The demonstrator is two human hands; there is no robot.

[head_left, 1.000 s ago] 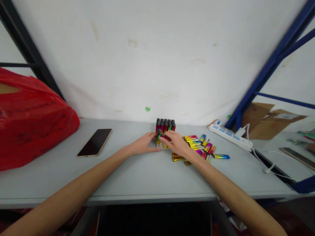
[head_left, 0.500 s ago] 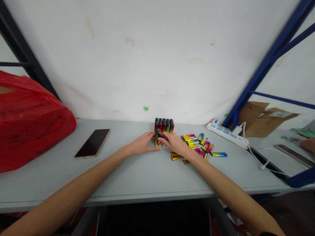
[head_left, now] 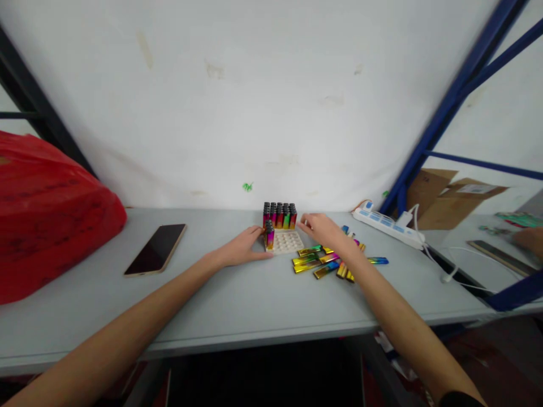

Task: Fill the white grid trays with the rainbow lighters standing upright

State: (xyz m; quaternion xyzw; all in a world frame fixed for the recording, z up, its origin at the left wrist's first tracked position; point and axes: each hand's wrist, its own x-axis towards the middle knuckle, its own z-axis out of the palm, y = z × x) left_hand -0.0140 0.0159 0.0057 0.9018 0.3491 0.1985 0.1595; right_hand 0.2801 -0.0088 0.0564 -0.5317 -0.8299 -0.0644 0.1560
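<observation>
Just below the middle of the frame a pale tray sits on the desk, close to the white wall. Its far edge carries a packed block of upright lighters with dark caps, and a single lighter stands alone at the tray's near left corner (the other pockets are bare). The left hand lies palm down just left of the tray, its fingers stretched out flat with the tips at the tray's edge beside the single lighter, gripping nothing. The right hand is right of the tray, its fingers loosely spread and holding nothing that shows, over a scatter of loose lighters lying flat in rainbow and gold colours.

Further left on the desk lies a dark phone, face up, and a bulky red bag fills the left edge of the frame. To the right a white power strip lies near a blue rack post, with cardboard boxes behind it. At the far right edge another person's hand shows.
</observation>
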